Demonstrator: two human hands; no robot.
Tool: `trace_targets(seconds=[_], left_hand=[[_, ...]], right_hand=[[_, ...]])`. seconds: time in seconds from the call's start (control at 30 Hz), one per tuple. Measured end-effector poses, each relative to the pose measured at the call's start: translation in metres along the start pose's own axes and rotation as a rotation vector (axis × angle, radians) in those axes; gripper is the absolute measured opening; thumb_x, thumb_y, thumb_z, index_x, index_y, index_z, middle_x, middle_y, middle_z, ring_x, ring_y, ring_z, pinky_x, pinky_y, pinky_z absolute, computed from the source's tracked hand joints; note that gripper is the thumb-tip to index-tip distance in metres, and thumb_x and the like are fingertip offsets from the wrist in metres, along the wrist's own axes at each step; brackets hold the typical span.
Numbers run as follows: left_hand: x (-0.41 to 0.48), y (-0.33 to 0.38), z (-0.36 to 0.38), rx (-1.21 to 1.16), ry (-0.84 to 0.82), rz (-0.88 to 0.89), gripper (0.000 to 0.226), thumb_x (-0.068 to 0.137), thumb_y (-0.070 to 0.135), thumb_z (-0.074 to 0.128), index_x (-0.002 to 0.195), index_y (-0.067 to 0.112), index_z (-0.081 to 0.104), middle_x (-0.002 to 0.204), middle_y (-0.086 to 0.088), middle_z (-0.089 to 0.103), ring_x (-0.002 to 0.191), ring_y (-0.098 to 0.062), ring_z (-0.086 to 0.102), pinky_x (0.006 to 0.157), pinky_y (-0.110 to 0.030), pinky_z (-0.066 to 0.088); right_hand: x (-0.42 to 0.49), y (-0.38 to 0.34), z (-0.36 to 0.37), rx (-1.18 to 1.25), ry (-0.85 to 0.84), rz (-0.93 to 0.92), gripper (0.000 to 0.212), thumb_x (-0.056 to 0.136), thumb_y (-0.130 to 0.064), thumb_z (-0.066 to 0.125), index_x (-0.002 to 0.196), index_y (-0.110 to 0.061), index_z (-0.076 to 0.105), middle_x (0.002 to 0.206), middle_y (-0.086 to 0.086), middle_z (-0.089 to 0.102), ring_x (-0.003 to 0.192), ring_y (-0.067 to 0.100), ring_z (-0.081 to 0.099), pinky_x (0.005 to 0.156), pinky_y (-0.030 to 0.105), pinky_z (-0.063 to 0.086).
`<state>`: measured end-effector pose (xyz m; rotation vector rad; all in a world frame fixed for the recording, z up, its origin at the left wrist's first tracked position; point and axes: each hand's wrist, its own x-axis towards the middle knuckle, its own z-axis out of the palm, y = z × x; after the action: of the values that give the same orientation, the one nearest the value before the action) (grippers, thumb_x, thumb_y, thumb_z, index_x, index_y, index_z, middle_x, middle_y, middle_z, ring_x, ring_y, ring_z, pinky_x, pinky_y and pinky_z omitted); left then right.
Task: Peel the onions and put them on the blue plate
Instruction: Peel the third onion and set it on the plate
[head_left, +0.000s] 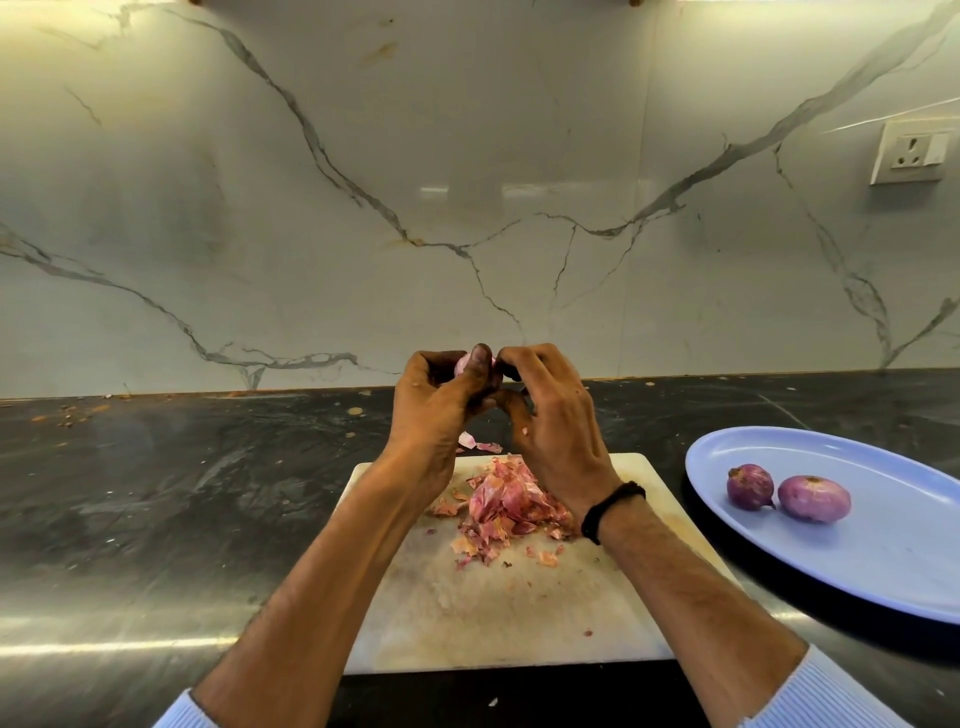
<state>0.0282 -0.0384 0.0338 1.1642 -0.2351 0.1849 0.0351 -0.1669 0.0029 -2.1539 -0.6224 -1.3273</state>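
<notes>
Both hands were up above the desk (182, 493), close together over the far edge of the white cutting board (519, 613). The left hand (436, 400) curled round a small onion (461, 364), its thumb pressed against the bulb; the right hand (550, 415), black band (610, 512) at the wrist, had its fingertips bent in and pinching at the onion's top. A heap of pink skins (506, 501) lay on the board below. Over on the right, the blue plate (779, 441) carried two purple onions (749, 486), side by side and touching.
</notes>
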Motion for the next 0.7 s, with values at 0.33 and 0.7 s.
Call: trace_targets(seconds=[0.33, 0.7], left_hand=[[0.0073, 0.0015, -0.0029, -0.097, 0.058, -0.013, 0.043, 0.083, 0.031, 0.072, 0.111, 0.003, 0.054, 0.093, -0.013, 0.069, 0.087, -0.023, 0.070, 0.076, -0.032, 0.060], [0.0039, -0.0022, 0.0003, 0.005, -0.023, 0.009, 0.044, 0.078, 0.035, 0.071, 0.108, 0.006, 0.057, 0.081, -0.004, 0.072, 0.083, -0.019, 0.070, 0.084, -0.037, 0.060]], right_hand=[[0.0016, -0.0009, -0.0015, 0.007, 0.051, -0.017, 0.015, 0.088, -0.003, 0.071, 0.097, -0.007, 0.059, 0.093, 0.004, 0.057, 0.082, 0.014, 0.053, 0.071, 0.022, 0.051], [0.0061, 0.0010, -0.0043, 0.085, 0.179, 0.024, 0.021, 0.092, -0.002, 0.068, 0.112, -0.008, 0.071, 0.104, 0.008, 0.063, 0.094, 0.013, 0.061, 0.086, 0.009, 0.048]])
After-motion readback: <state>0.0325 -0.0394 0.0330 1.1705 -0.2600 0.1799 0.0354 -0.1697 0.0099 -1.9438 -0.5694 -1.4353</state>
